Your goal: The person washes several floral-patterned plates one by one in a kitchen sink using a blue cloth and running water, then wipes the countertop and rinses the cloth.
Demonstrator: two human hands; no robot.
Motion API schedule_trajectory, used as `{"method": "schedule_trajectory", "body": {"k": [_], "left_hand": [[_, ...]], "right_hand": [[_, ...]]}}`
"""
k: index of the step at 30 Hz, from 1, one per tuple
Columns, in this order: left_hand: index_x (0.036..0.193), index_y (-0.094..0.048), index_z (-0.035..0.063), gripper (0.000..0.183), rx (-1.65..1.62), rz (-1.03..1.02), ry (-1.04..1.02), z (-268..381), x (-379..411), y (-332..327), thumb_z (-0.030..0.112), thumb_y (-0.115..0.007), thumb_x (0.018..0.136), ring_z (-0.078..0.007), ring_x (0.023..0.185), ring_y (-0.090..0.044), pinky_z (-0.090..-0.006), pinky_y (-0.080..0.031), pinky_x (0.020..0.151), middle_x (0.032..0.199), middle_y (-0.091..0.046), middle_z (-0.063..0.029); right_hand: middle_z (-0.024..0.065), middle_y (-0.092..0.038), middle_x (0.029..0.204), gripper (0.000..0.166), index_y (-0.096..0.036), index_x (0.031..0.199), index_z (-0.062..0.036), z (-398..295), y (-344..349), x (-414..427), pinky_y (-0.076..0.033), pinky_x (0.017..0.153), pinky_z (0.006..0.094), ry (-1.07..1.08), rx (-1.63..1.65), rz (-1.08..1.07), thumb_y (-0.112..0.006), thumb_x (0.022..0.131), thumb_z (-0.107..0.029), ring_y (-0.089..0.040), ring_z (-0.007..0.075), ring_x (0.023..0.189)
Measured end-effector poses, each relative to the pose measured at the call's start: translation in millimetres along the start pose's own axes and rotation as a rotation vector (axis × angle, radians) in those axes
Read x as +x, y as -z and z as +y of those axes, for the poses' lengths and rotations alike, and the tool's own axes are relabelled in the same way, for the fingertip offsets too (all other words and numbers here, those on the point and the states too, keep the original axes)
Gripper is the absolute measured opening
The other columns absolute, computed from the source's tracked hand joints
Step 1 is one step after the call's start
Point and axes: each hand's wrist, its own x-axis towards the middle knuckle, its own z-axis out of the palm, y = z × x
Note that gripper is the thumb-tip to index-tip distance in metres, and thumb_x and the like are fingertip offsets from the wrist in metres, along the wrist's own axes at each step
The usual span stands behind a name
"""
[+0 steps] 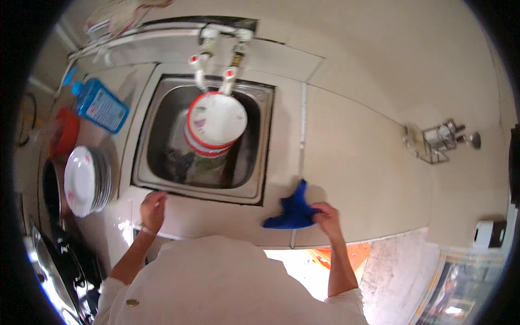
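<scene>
My right hand grips the edge of a blue cloth, which is over the tiled counter right of the sink. At the sink's lower left corner is my left hand, its fingers curled and holding nothing I can see. Inside the stainless steel sink a white tub with red rims sits under two white taps. Dark and greenish items, too unclear to name, lie at the bottom of the basin beside the tub.
Left of the sink stand a blue pump bottle, a red bowl and a stack of white plates. A pan is beyond the plates. A wire utensil holder is at the far right. An orange object shows below the counter.
</scene>
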Motion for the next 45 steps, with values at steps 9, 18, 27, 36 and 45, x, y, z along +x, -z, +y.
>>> {"method": "schedule_trajectory", "body": {"k": [9,18,27,36,45], "left_hand": [[0.088,-0.056,0.0029,0.020,0.147,0.072,-0.223,30,11,-43,-0.006,-0.053,0.069,-0.0298,0.085,-0.051,-0.0385,-0.040,0.078,0.087,-0.057,-0.0124],[0.123,-0.034,0.0001,0.063,0.230,-0.526,-0.465,122,55,-160,0.020,-0.057,0.069,-0.0384,0.118,-0.028,-0.0490,-0.022,0.094,0.131,-0.028,-0.0215],[0.127,-0.014,-0.0076,0.083,0.225,-0.792,-0.333,145,43,-183,0.021,-0.061,0.065,-0.0434,0.119,-0.024,-0.0481,-0.024,0.093,0.134,-0.004,-0.0311],[0.127,-0.019,-0.0071,0.079,0.306,-0.748,-0.333,148,45,-178,0.033,-0.058,0.070,-0.0429,0.112,-0.034,-0.0453,-0.033,0.088,0.135,-0.008,-0.0282],[0.130,-0.015,-0.0022,0.084,0.176,-0.744,-0.245,162,46,-179,0.030,-0.061,0.067,-0.0413,0.111,-0.037,-0.0430,-0.035,0.088,0.134,-0.012,-0.0285]], "right_hand": [[0.0233,-0.035,0.125,0.060,-0.038,0.119,0.0041,50,-27,73,-0.023,0.099,0.0452,-0.143,-0.900,0.747,-0.054,0.072,-0.031,-0.031,0.0364,0.117],[0.0040,-0.056,0.101,0.040,-0.045,0.118,-0.0050,34,52,73,-0.043,0.077,0.0281,-0.042,0.558,0.598,-0.054,0.080,-0.015,-0.053,0.0133,0.087],[0.0187,-0.047,0.114,0.039,-0.049,0.108,-0.0014,213,217,-4,-0.031,0.092,0.0446,-0.204,-1.143,1.263,-0.047,0.072,-0.016,-0.042,0.0350,0.106],[0.0121,-0.054,0.097,0.026,-0.055,0.095,-0.0056,29,-32,239,-0.040,0.076,0.0432,0.272,-0.692,0.717,-0.052,0.071,-0.015,-0.049,0.0303,0.091],[0.0058,-0.055,0.101,0.039,-0.048,0.115,-0.0038,3,83,160,-0.042,0.079,0.0276,0.095,0.955,0.353,-0.052,0.077,-0.005,-0.051,0.0128,0.089]]}}
